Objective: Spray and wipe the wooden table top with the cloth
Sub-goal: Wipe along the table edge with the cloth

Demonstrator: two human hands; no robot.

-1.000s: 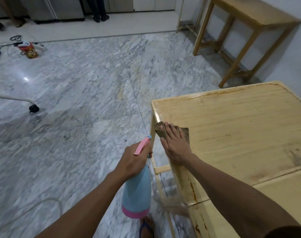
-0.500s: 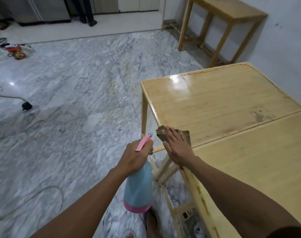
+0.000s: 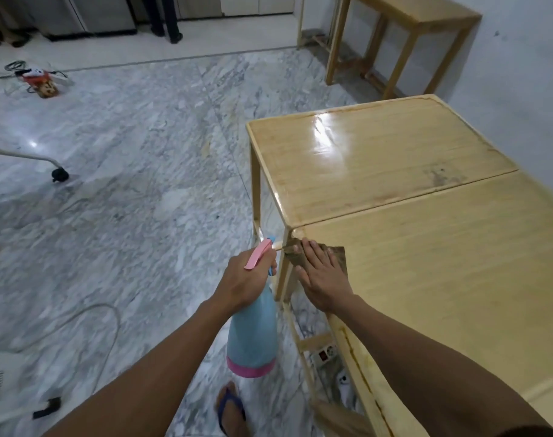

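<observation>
My right hand (image 3: 324, 279) lies flat with straight fingers on a brown cloth (image 3: 337, 253), pressing it onto the near-left corner of a light wooden table top (image 3: 442, 263). A second wooden table top (image 3: 379, 159) butts against it farther away and shines wet. My left hand (image 3: 245, 279) grips the neck of a light-blue spray bottle (image 3: 253, 335) with a pink trigger and pink base, held over the floor just left of the table's edge.
A marble floor (image 3: 127, 184) spreads to the left, with a white cable, a chair caster (image 3: 60, 175) and a small toy (image 3: 43, 82). A taller wooden table (image 3: 426, 23) stands at the back right by the white wall. A power strip (image 3: 324, 354) lies under the table; my sandalled foot (image 3: 231, 408) is below.
My right hand has dragged the cloth toward me along the left edge, from the far table top onto the near one. My left hand keeps the bottle beside it.
</observation>
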